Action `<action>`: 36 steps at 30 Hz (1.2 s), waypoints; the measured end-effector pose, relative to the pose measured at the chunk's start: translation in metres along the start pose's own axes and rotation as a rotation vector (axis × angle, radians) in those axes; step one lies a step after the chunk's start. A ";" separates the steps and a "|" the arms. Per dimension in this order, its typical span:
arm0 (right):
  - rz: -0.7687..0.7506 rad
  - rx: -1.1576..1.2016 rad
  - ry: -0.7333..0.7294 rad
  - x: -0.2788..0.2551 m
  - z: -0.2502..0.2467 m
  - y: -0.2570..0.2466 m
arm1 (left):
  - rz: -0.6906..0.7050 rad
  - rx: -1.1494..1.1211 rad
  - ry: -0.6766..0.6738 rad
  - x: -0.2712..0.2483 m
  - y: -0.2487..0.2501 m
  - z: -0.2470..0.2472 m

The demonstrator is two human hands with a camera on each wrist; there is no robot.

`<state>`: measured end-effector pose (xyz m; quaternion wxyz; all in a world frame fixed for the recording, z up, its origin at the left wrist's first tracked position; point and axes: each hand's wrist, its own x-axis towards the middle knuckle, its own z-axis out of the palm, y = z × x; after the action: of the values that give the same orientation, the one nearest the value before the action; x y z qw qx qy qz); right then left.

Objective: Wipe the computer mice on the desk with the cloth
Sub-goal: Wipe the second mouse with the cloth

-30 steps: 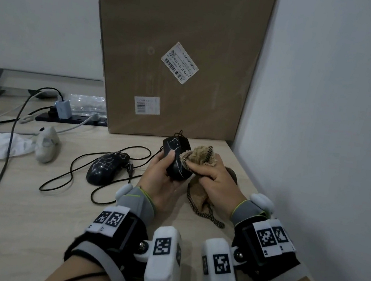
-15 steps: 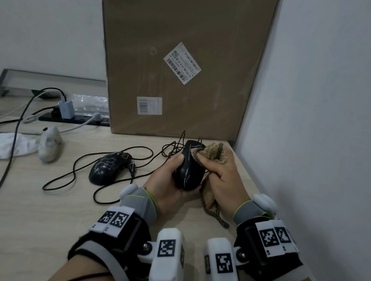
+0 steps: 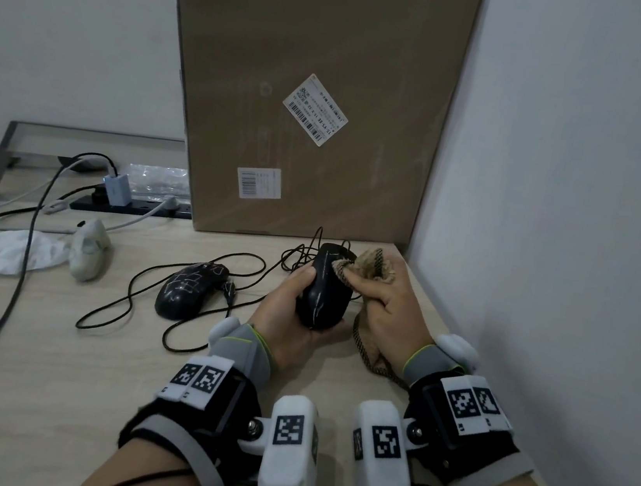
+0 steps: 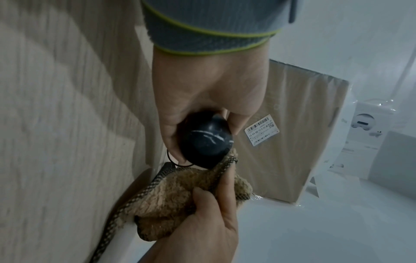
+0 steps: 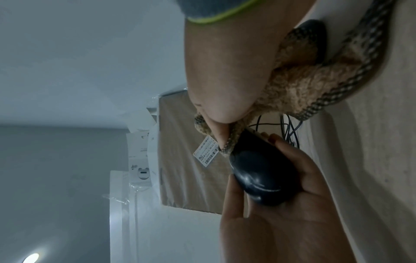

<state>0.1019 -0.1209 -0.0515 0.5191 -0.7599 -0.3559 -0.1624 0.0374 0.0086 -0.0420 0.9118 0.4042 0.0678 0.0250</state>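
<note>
My left hand (image 3: 294, 304) grips a black wired mouse (image 3: 323, 288) lifted a little above the desk, fingers curled under it and thumb on its left side. The same black mouse (image 4: 206, 140) shows in the left wrist view and again as the black mouse (image 5: 261, 170) in the right wrist view. My right hand (image 3: 388, 300) holds a bunched tan cloth (image 3: 373, 266) with a dark woven edge and presses a cloth-covered finger on the mouse's upper right. The cloth (image 4: 180, 188) hangs down below that hand.
A second black mouse (image 3: 190, 287) with a pale line pattern lies left of my hands, cables looped around it. Further left lie a grey-white mouse (image 3: 87, 249) and a white rag (image 3: 12, 253). A tall cardboard box (image 3: 310, 94) stands behind, a wall (image 3: 556, 233) on the right.
The held mouse has turned from tilted leftward to more upright and shifted right. The cloth has moved from its right side up to its upper right.
</note>
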 end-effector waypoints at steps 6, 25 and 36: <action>0.060 -0.044 0.073 0.000 -0.004 0.004 | -0.036 0.051 -0.059 -0.004 -0.002 0.001; -0.054 0.011 0.124 0.001 0.000 0.008 | -0.012 0.047 -0.018 0.000 -0.004 0.002; -0.012 -0.075 0.147 0.002 -0.002 0.012 | -0.003 0.049 -0.025 -0.001 -0.005 0.003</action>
<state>0.1118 -0.1241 -0.0575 0.5141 -0.7627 -0.3148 -0.2342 0.0363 0.0031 -0.0436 0.9025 0.4265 0.0574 0.0167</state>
